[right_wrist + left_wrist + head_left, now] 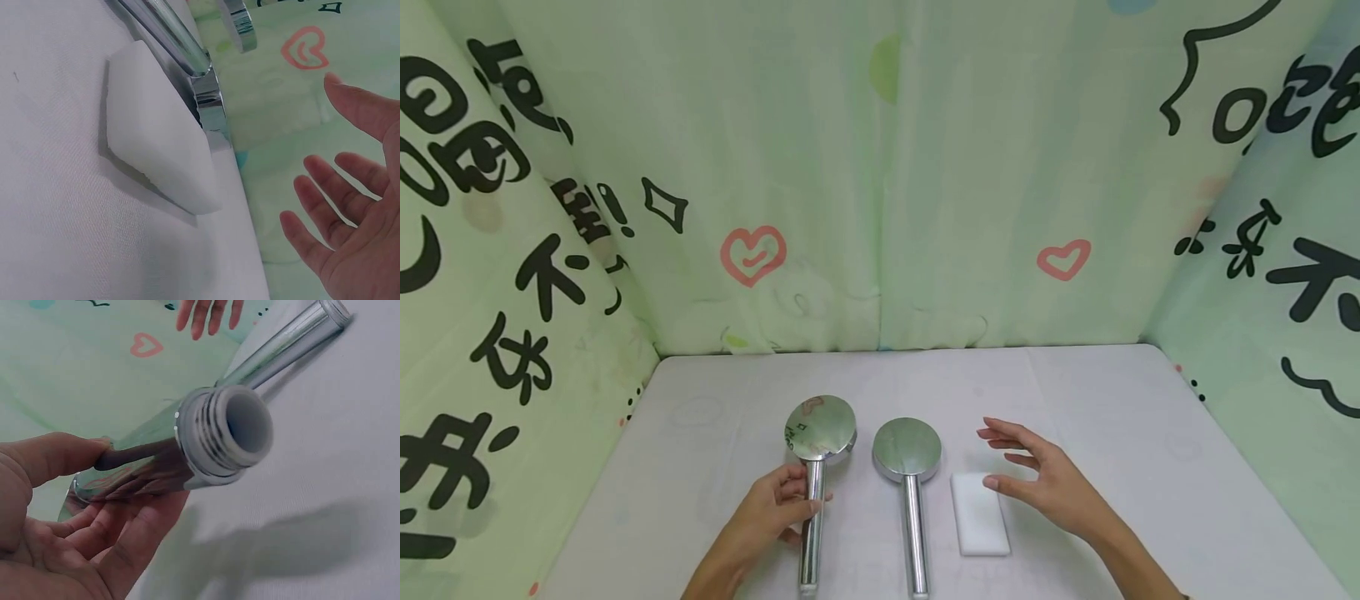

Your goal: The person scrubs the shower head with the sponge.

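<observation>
My left hand (767,506) grips a chrome shower head (822,429) by its handle, thumb across the front and fingers behind. The handle's threaded, hollow end (250,428) faces the left wrist view, and a shadow falls on the cloth below it. A second chrome shower head (907,450) lies to its right, face up, handle toward me. Beside that one is a white rectangular sponge (981,525), flat on the table. Over the sponge's upper right corner in the head view, my right hand (1045,482) hovers with fingers spread, holding nothing.
A white cloth covers the table (1150,467). Pale green curtains (880,183) with black lettering and red hearts enclose it at the back and on both sides.
</observation>
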A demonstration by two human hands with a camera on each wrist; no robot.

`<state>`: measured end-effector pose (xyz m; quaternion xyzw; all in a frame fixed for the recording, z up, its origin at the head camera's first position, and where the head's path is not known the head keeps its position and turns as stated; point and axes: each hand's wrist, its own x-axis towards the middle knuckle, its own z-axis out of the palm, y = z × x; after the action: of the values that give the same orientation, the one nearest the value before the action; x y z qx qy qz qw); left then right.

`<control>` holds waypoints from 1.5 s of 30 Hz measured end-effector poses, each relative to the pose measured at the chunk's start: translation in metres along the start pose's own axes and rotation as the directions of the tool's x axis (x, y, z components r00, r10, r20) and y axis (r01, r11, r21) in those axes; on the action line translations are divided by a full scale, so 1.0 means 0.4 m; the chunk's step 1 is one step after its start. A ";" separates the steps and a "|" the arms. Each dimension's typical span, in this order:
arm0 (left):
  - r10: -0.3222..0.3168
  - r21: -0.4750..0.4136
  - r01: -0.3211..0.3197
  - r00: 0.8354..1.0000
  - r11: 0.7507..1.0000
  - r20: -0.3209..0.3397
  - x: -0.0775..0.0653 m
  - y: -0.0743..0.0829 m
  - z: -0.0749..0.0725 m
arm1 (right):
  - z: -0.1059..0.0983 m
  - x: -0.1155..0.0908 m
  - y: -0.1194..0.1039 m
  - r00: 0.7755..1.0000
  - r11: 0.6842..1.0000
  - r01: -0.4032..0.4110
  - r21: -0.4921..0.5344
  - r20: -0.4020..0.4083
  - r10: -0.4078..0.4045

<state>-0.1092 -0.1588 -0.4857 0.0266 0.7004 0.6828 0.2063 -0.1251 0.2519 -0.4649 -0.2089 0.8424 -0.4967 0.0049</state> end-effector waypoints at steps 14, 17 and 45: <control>0.093 -0.097 -0.089 0.995 0.991 0.035 -0.012 0.063 0.035 | 0.008 0.001 0.006 1.000 0.999 -0.031 -0.019 0.002 0.031; 0.115 -0.107 -0.109 0.992 0.988 0.050 -0.013 0.073 0.042 | 0.011 0.000 0.010 0.999 0.999 -0.036 -0.023 0.004 0.036; 0.180 -0.172 -0.162 0.979 0.972 0.094 -0.037 0.153 0.093 | 0.048 -0.006 0.008 0.997 0.997 -0.074 -0.022 -0.004 0.074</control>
<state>-0.0985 -0.1243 -0.4221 0.1072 0.6249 0.7506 0.1862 -0.1198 0.2381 -0.4776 -0.1768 0.8549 -0.4873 0.0197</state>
